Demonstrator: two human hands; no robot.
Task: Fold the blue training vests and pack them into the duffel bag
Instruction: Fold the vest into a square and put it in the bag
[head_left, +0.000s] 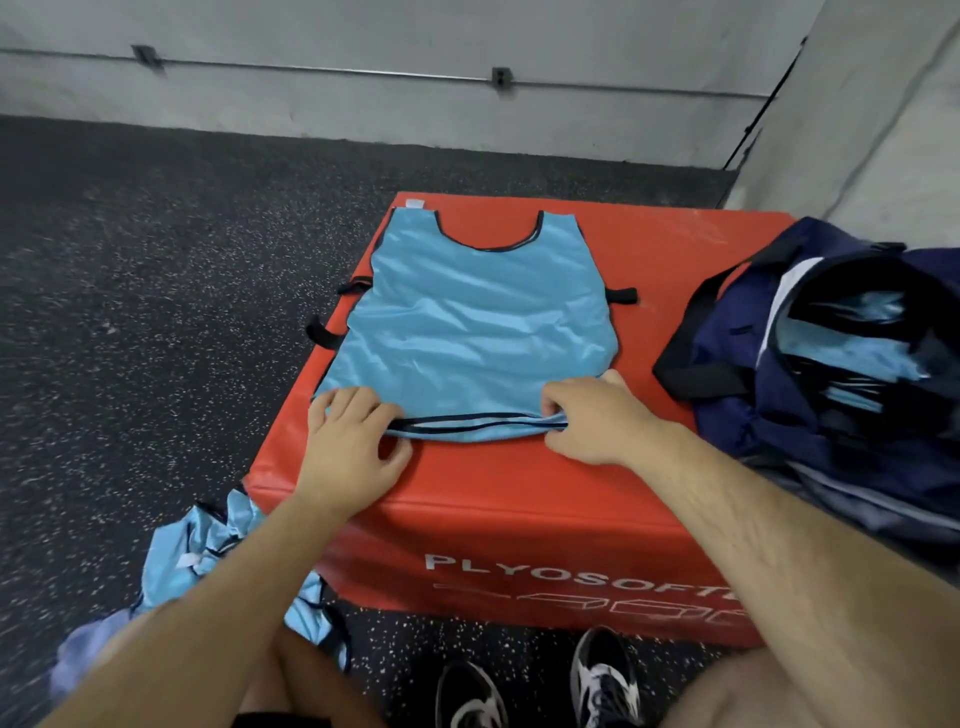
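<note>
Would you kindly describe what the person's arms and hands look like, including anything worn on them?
Both arms are bare, with no sleeves in view. The left hand and right hand wear no gloves, and no watch or wristband shows. The right forearm has fine hair.

The person wears black shorts (280, 722) and black-and-white trainers (605, 680).

Training vest (478, 322) gripped by left hand (348, 441) & right hand (597, 421): thin glossy blue synth. cloth, creased, dark matt trim. Plyo box (519, 493) beneath: smooth red vinyl, slight sheen. Duffel bag (753, 441) right of right hand: navy cloth. Floor (156, 312) left of left hand: rough speckled rubber.
</note>
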